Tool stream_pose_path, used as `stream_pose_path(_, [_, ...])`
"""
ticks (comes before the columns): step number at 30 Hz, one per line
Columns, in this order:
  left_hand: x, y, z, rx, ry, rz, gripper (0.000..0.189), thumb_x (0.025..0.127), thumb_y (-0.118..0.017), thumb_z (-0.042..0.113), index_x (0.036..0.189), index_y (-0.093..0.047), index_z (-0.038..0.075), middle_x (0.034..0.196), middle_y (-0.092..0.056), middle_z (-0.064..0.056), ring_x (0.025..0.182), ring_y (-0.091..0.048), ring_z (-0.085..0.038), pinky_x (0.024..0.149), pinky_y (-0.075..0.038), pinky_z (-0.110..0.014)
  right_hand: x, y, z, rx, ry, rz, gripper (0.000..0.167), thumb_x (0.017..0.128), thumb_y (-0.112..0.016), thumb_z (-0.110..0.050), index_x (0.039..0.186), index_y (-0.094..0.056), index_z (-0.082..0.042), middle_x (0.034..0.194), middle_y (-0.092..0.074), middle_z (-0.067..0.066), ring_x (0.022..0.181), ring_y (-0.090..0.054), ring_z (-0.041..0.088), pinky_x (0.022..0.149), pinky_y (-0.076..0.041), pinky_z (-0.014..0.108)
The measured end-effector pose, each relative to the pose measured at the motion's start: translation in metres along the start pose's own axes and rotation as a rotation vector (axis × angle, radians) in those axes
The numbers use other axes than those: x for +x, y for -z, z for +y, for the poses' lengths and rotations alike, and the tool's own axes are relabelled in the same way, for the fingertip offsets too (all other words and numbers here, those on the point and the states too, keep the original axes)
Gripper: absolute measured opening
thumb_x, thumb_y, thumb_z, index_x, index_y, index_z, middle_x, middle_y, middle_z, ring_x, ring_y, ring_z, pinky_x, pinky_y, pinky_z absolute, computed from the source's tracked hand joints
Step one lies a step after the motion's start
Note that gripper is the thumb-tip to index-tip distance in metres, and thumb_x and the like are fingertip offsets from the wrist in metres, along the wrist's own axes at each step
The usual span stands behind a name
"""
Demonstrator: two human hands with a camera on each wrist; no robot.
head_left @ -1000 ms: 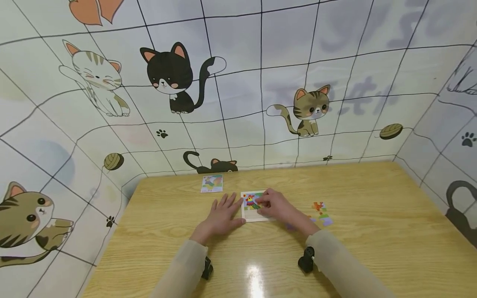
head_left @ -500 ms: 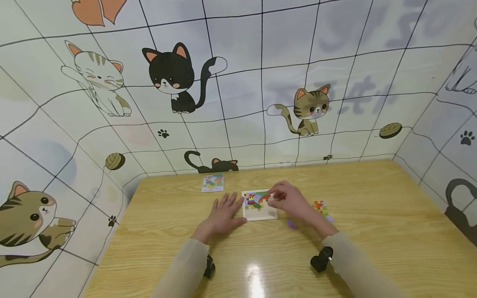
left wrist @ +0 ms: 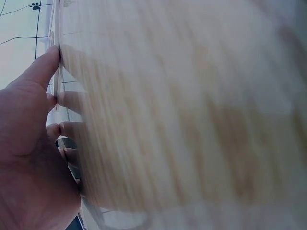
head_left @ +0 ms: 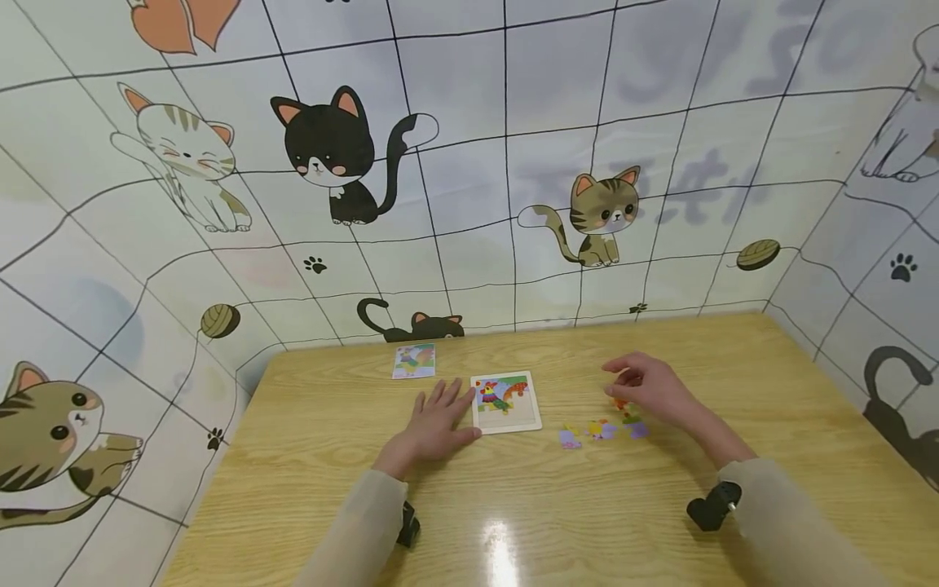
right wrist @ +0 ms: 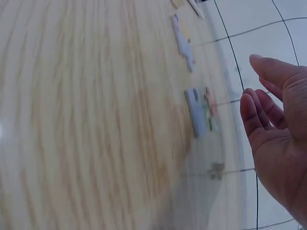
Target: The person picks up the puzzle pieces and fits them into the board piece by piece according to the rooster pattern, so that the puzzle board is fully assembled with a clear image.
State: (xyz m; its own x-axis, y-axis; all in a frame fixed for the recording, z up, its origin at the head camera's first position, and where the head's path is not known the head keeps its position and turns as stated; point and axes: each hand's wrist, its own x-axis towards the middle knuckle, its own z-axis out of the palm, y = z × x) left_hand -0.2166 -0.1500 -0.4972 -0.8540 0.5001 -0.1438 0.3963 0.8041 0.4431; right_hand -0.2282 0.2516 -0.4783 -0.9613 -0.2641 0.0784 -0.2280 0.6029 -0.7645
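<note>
My left hand [head_left: 433,424] lies flat on the table with fingers spread, the index fingertip and thumb at the left edge of a small jigsaw puzzle tray [head_left: 506,422]. The left wrist view has this hand [left wrist: 29,139] side-on, low against the tabletop. In the tray are joined pieces forming a colourful rooster [head_left: 495,395]; its lower strip is bare wood. My right hand [head_left: 653,390] hovers over loose puzzle pieces [head_left: 603,430], fingers loosely bent. Nothing shows between thumb and fingers of the right hand [right wrist: 278,110] in its wrist view. Orange pieces [head_left: 620,403] are partly hidden beneath it.
A picture card [head_left: 414,361] of the rooster lies behind the left hand, near the table's back edge. A cat-print wall covering [head_left: 469,269] rises behind the wooden table [head_left: 352,391] and on both sides. A black wrist camera [head_left: 713,507] sits at the right cuff.
My right hand has left the tray and moved right to the loose pieces. An orange-red tail area now shows at the tray's upper right. My left hand has stayed in place.
</note>
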Motion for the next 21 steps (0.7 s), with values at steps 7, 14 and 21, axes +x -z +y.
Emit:
stream_pose_path(7, [0.000, -0.002, -0.003, -0.020, -0.026, 0.010, 0.074, 0.103, -0.057, 0.045, 0.162, -0.031, 0.011, 0.169, -0.014, -0.019, 0.155, -0.004, -0.044, 0.117, 0.000, -0.069, -0.007, 0.012, 0.017, -0.049, 0.016, -0.014, 0.038, 0.093, -0.078, -0.016, 0.125, -0.068, 0.002, 0.117, -0.068, 0.018, 0.098, -0.066, 0.027, 0.080, -0.054, 0.038])
stream_pose_path(14, [0.000, -0.006, -0.008, -0.036, -0.049, 0.033, 0.074, 0.102, -0.057, 0.047, 0.162, -0.032, 0.010, 0.169, -0.016, -0.020, 0.154, -0.005, -0.045, 0.116, -0.001, -0.071, -0.010, 0.020, 0.033, -0.081, 0.019, -0.068, 0.031, 0.093, -0.076, -0.012, 0.119, -0.072, 0.005, 0.107, -0.070, 0.011, 0.094, -0.064, 0.021, 0.080, -0.053, 0.032])
stream_pose_path(21, [0.000, -0.004, -0.004, -0.031, -0.036, 0.019, 0.074, 0.103, -0.056, 0.047, 0.163, -0.030, 0.011, 0.169, -0.014, -0.019, 0.155, -0.003, -0.045, 0.116, 0.000, -0.070, -0.011, 0.025, 0.043, -0.045, 0.011, -0.116, 0.034, 0.093, -0.077, -0.015, 0.122, -0.071, 0.001, 0.102, -0.068, 0.005, 0.087, -0.058, 0.014, 0.073, -0.050, 0.028])
